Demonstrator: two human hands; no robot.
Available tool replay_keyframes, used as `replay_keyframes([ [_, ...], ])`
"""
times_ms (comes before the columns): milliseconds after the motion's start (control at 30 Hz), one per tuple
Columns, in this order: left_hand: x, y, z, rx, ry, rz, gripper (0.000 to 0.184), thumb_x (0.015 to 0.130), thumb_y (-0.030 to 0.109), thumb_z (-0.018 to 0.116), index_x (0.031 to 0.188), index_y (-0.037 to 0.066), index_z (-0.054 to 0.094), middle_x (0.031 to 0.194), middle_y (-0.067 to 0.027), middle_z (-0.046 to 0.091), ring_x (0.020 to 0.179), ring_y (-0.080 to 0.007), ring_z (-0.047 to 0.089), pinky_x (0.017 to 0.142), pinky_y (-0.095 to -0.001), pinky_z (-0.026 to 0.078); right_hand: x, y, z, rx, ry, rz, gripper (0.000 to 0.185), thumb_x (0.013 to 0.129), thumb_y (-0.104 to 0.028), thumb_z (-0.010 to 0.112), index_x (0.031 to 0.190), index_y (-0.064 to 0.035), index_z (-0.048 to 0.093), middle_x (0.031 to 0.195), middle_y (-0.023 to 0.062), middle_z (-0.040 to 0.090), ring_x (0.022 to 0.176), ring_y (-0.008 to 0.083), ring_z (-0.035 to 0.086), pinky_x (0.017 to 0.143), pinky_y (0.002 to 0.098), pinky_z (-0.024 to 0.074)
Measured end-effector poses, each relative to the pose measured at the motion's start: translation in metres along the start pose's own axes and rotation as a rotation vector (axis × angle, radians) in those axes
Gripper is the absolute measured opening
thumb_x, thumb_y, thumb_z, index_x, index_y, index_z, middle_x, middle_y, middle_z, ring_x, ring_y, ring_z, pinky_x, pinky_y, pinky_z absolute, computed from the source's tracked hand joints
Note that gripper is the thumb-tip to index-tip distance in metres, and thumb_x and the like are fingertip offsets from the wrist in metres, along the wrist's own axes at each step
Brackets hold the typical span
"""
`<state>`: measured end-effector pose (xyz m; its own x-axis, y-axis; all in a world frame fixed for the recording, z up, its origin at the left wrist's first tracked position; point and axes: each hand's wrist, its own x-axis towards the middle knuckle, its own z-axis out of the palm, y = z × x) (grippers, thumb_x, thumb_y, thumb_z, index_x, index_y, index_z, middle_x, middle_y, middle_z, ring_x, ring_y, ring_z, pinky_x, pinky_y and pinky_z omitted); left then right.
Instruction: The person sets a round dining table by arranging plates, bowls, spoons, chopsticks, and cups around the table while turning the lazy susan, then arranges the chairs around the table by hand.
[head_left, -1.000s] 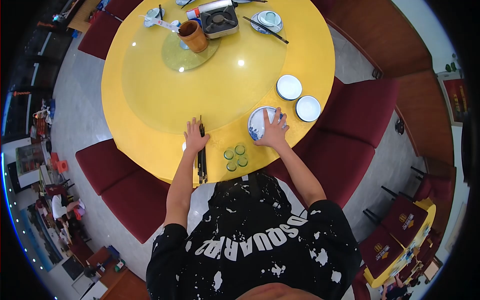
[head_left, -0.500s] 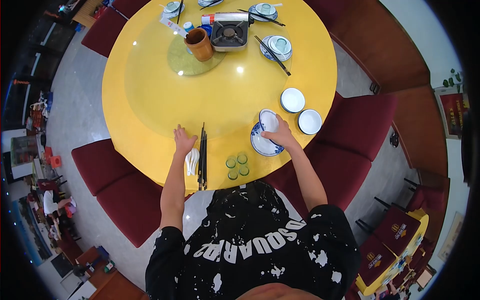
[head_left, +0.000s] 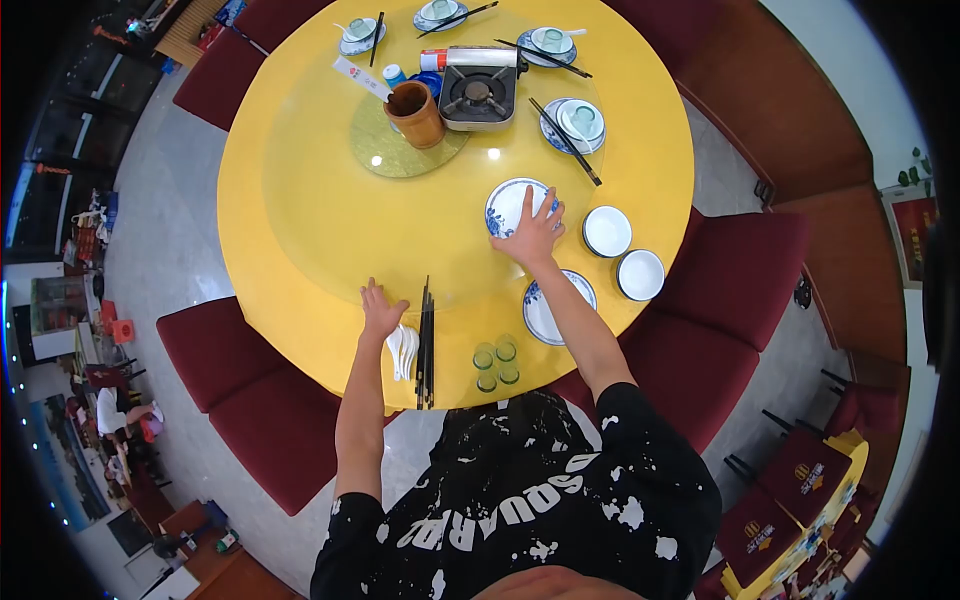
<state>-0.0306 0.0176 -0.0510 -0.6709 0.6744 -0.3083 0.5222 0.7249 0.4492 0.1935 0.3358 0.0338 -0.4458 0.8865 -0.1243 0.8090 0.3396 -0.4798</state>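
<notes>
My right hand (head_left: pixel 535 235) is over a blue-patterned white plate (head_left: pixel 508 207), thumb at its near left rim and fingers spread across its right side. The plate lies flat or nearly so on the yellow table. Below my right forearm rests another blue-rimmed plate (head_left: pixel 543 318), partly hidden by the arm. My left hand (head_left: pixel 380 309) is open with fingers spread, at the tabletop, holding nothing. Just beside it lie white spoons (head_left: pixel 403 350) and a bundle of black chopsticks (head_left: pixel 427 345). Several small green-tinted glasses (head_left: pixel 496 363) stand near the front edge.
Two stacks of white bowls (head_left: pixel 607 231) stand at the right. Place settings with plates (head_left: pixel 575 127) line the far side. A portable gas stove (head_left: pixel 478 97) and a brown wooden pot (head_left: pixel 414 115) stand at the back. Dark red chairs (head_left: pixel 720 290) surround the yellow table (head_left: pixel 320 230).
My right hand has moved one plate forward and left, away from the plate beneath it, and that lower plate now shows separately. My left hand stays beside the spoons. The whole view has shifted slightly.
</notes>
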Motion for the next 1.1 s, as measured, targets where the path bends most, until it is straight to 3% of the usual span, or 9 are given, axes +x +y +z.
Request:
replay_keyframes([
  [200,-0.006,0.008,0.000,0.031,-0.013,-0.022,0.089,0.076,0.043,0.070,0.137,-0.008,0.032,0.157,-0.0297,0.012,0.144,-0.0527,0.005,0.116,-0.0587,0.014,0.020,0.000,0.011,0.002,-0.001,-0.016,0.131,0.054,-0.048,0.086,0.156,-0.0147,0.013,0.158,0.0282,-0.002,0.141,0.0576,0.002,0.100,0.0769,0.0189],
  [333,-0.006,0.000,0.006,0.038,0.024,0.042,0.089,0.075,0.041,0.071,0.138,-0.008,0.032,0.157,-0.0286,0.012,0.144,-0.0524,0.004,0.116,-0.0602,0.013,0.022,0.008,-0.017,-0.064,-0.054,-0.039,0.133,0.053,-0.068,0.081,0.156,-0.0144,0.016,0.160,0.0264,-0.001,0.145,0.0511,-0.003,0.106,0.0773,0.0057],
  [433,-0.007,0.000,0.004,0.024,0.029,0.047,0.090,0.075,0.041,0.072,0.138,-0.008,0.032,0.157,-0.0284,0.013,0.145,-0.0517,0.004,0.115,-0.0615,0.013,0.027,0.049,-0.060,-0.230,0.013,0.015,0.130,0.055,-0.069,0.079,0.156,-0.0136,0.019,0.160,0.0267,0.006,0.145,0.0513,-0.001,0.108,0.0742,0.0069],
  [500,-0.009,0.004,0.002,0.021,0.029,0.040,0.090,0.075,0.042,0.072,0.139,-0.008,0.032,0.156,-0.0290,0.013,0.144,-0.0522,0.005,0.113,-0.0641,0.014,0.022,0.072,-0.090,-0.354,-0.134,0.176,0.129,0.054,-0.063,0.082,0.156,-0.0141,0.019,0.159,0.0266,0.009,0.145,0.0510,0.004,0.109,0.0725,0.0117],
  [600,-0.007,0.001,0.003,0.008,0.063,0.062,0.090,0.075,0.042,0.071,0.138,-0.008,0.033,0.156,-0.0294,0.014,0.144,-0.0524,0.005,0.112,-0.0653,0.015,0.019,0.105,-0.099,-0.332,-0.293,0.248,0.123,0.054,-0.051,0.085,0.154,-0.0139,0.024,0.154,0.0283,0.020,0.140,0.0525,0.022,0.107,0.0678,0.0276],
  [700,-0.008,-0.010,0.010,0.003,0.107,0.112,0.090,0.075,0.042,0.071,0.138,-0.009,0.034,0.156,-0.0293,0.014,0.144,-0.0523,0.005,0.112,-0.0659,0.015,0.028,0.123,-0.093,-0.166,-0.270,0.230,0.116,0.053,-0.042,0.085,0.150,-0.0135,0.029,0.146,0.0281,0.032,0.127,0.0512,0.040,0.099,0.0598,0.0429],
  [800,-0.007,-0.007,0.004,0.008,0.077,0.096,0.090,0.075,0.042,0.071,0.138,-0.010,0.034,0.156,-0.0294,0.014,0.144,-0.0522,0.005,0.112,-0.0658,0.015,0.027,0.113,-0.096,-0.256,-0.141,0.185,0.108,0.055,-0.040,0.083,0.147,-0.0120,0.035,0.139,0.0267,0.039,0.118,0.0479,0.048,0.094,0.0532,0.0490],
  [967,-0.012,0.014,-0.003,0.047,0.029,0.019,0.090,0.075,0.042,0.070,0.139,-0.010,0.033,0.157,-0.0288,0.012,0.145,-0.0515,0.003,0.113,-0.0653,0.014,0.031,0.054,-0.080,-0.081,-0.090,-0.129,0.104,0.056,-0.041,0.085,0.145,-0.0117,0.039,0.141,0.0274,0.038,0.123,0.0497,0.044,0.096,0.0526,0.0477],
  [1100,-0.013,0.012,-0.004,0.023,0.006,0.015,0.091,0.074,0.042,0.070,0.139,-0.009,0.032,0.157,-0.0282,0.012,0.145,-0.0512,0.002,0.113,-0.0645,0.013,0.042,0.000,-0.042,-0.193,-0.188,-0.211,0.106,0.057,-0.043,0.086,0.148,-0.0165,0.037,0.143,0.0272,0.037,0.127,0.0507,0.041,0.098,0.0585,0.0434],
])
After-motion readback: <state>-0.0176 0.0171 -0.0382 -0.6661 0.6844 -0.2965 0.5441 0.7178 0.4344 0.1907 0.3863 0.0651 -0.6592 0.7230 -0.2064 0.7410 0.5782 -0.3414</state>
